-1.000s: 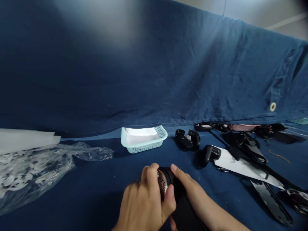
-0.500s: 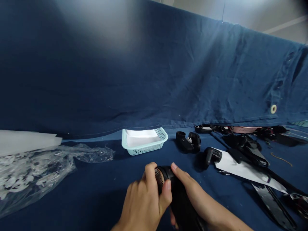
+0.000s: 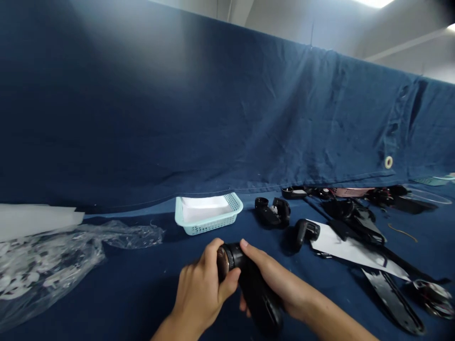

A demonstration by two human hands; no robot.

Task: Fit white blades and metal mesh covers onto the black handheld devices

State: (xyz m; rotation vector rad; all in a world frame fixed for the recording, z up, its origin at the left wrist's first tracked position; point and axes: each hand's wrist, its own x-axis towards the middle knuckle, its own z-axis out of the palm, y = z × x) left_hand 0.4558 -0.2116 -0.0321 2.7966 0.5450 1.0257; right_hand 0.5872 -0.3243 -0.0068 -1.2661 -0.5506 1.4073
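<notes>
The left hand point(image 3: 199, 290) is clamped on the round, metallic head point(image 3: 222, 263) of a black handheld device point(image 3: 259, 303), its thumb and forefinger pressing around the rim. The right hand point(image 3: 272, 274) is wrapped around the body of the same device, thumb along the top near the ribbed collar point(image 3: 231, 256). The device is tilted, head end away from the person, above the blue worktop point(image 3: 135, 289).

Just beyond the hands is a light-blue basket point(image 3: 213, 225) with white paper point(image 3: 204, 210) inside. To its right are a black part point(image 3: 269, 215) and an angled black piece point(image 3: 303, 234), the latter beside a white sheet point(image 3: 341, 247). Farther right lies a long black shell point(image 3: 396, 305). Well to the left lies a clear plastic bag point(image 3: 42, 267) of white pieces. Behind everything hangs a dark blue cloth point(image 3: 213, 123).
</notes>
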